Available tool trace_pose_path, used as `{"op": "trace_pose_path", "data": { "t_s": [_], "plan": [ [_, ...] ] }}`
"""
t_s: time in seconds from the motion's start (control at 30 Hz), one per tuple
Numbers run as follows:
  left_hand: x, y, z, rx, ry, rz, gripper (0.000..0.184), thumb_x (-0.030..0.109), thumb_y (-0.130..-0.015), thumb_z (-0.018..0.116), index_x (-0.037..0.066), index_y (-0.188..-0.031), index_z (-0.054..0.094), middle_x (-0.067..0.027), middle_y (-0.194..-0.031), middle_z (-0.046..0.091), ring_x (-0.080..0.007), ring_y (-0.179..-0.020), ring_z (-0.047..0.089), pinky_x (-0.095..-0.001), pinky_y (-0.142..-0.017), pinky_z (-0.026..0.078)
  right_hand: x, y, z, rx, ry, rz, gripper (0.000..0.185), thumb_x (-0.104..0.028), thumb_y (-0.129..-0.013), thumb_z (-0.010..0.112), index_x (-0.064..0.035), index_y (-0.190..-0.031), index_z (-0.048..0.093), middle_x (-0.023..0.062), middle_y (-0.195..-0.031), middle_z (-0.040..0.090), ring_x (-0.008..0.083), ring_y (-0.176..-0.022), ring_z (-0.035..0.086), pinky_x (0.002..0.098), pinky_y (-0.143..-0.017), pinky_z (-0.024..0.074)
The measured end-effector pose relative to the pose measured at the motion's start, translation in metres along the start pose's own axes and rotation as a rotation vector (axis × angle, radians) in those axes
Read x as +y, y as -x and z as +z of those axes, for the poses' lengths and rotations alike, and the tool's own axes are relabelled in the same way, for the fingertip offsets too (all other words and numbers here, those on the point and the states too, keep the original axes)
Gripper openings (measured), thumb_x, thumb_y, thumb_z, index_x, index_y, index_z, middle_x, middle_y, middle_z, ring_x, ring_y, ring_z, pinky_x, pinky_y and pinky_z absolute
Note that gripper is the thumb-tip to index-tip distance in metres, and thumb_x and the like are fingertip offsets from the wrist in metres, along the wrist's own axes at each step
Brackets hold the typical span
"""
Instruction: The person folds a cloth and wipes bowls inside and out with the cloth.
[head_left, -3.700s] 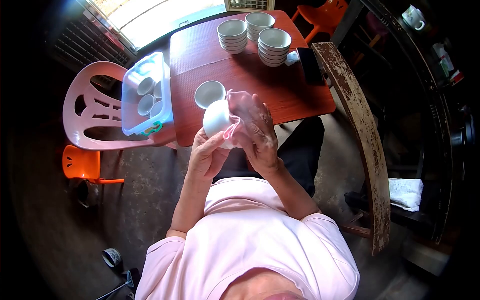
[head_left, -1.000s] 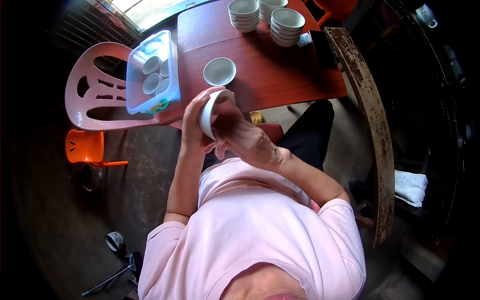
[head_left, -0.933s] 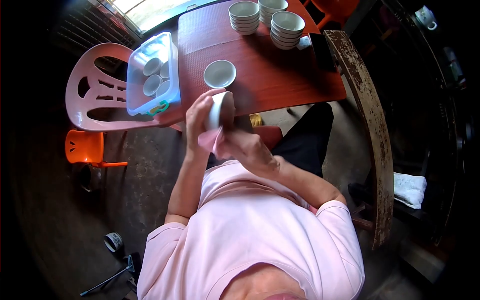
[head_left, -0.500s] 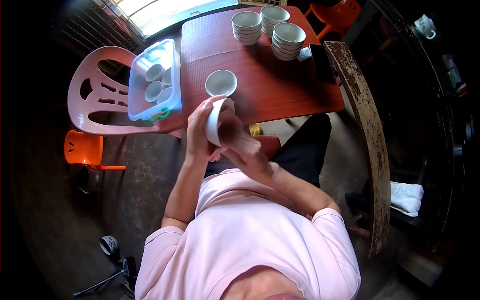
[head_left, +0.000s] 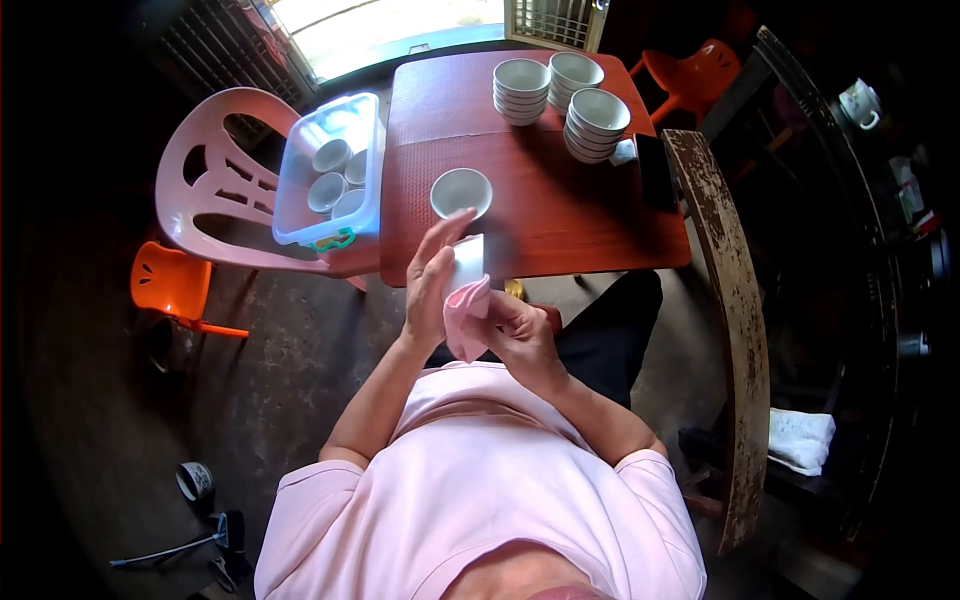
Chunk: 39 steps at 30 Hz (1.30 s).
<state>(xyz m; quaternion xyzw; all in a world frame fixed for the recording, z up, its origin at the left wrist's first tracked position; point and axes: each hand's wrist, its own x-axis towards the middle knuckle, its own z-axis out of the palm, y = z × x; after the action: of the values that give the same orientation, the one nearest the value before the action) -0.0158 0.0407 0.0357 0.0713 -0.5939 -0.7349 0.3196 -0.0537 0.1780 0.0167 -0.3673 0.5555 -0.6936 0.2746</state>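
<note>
A white bowl (head_left: pixel 468 262) is held on its side above the table's near edge, its rim facing right and its lower part covered. My left hand (head_left: pixel 430 285) grips it from the left with fingers along the outside. A pink cloth (head_left: pixel 466 318) is bunched over the bowl's near side. My right hand (head_left: pixel 525 342) pinches that cloth from the right. Just beyond my left fingertips, another white bowl (head_left: pixel 461 190) stands upright on the red table (head_left: pixel 560 235).
Stacks of white bowls (head_left: pixel 521 88) stand at the table's far right. A clear plastic box (head_left: pixel 372 150) with several bowls rests on a pink chair (head_left: pixel 185 170) at left. A worn wooden chair back (head_left: pixel 735 330) rises at right, beside a dark object (head_left: pixel 655 172) on the table.
The held bowl has turned so its inside shows less. The cloth, mostly hidden before, now wraps the bowl's near side, and my right hand has come out of the bowl. The view has shifted slightly.
</note>
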Motion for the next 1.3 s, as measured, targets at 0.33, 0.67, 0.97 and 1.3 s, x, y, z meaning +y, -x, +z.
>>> {"op": "trace_pose_path", "data": {
  "t_s": [0.33,0.67,0.97,1.3],
  "plan": [
    [0.006,-0.006,-0.005,0.009,0.483,-0.545,0.044,0.031,-0.094,0.049,0.006,-0.129,0.049,-0.0115,-0.096,0.062,-0.0155,-0.069,0.061,-0.0260,-0.060,0.052,0.001,-0.023,-0.009,-0.060,0.563,-0.634,0.017,0.004,-0.078,0.067,-0.0036,-0.094,0.065,0.0108,-0.081,0.067,0.0243,-0.075,0.067,0.0340,-0.078,0.0525],
    [0.005,-0.016,-0.026,0.018,0.534,-0.677,0.039,0.027,-0.088,0.052,-0.006,-0.104,0.060,-0.0215,-0.099,0.065,-0.0291,-0.091,0.065,-0.0377,-0.085,0.053,0.008,-0.017,-0.004,-0.160,0.878,-0.637,0.032,-0.021,-0.084,0.066,-0.0008,-0.107,0.059,0.0205,-0.094,0.064,0.0355,-0.089,0.064,0.0454,-0.092,0.0448],
    [-0.005,-0.018,-0.026,0.042,0.530,-0.700,0.047,0.033,-0.088,0.045,-0.009,-0.098,0.062,-0.0201,-0.092,0.065,-0.0259,-0.084,0.064,-0.0340,-0.085,0.050,0.008,-0.030,-0.005,-0.202,0.959,-0.713,0.031,-0.015,-0.086,0.055,0.0040,-0.111,0.056,0.0243,-0.104,0.060,0.0401,-0.098,0.058,0.0489,-0.093,0.0427],
    [-0.005,-0.005,-0.010,0.046,-0.148,0.026,0.028,0.017,-0.087,0.054,-0.002,-0.104,0.066,-0.0096,-0.095,0.067,-0.0172,-0.082,0.063,-0.0275,-0.078,0.049,-0.015,-0.015,0.012,0.161,-0.233,0.161,0.034,-0.032,-0.100,0.045,-0.0002,-0.104,0.058,0.0026,-0.068,0.059,0.0087,-0.046,0.051,0.0206,-0.041,0.0335]
  ]
}}
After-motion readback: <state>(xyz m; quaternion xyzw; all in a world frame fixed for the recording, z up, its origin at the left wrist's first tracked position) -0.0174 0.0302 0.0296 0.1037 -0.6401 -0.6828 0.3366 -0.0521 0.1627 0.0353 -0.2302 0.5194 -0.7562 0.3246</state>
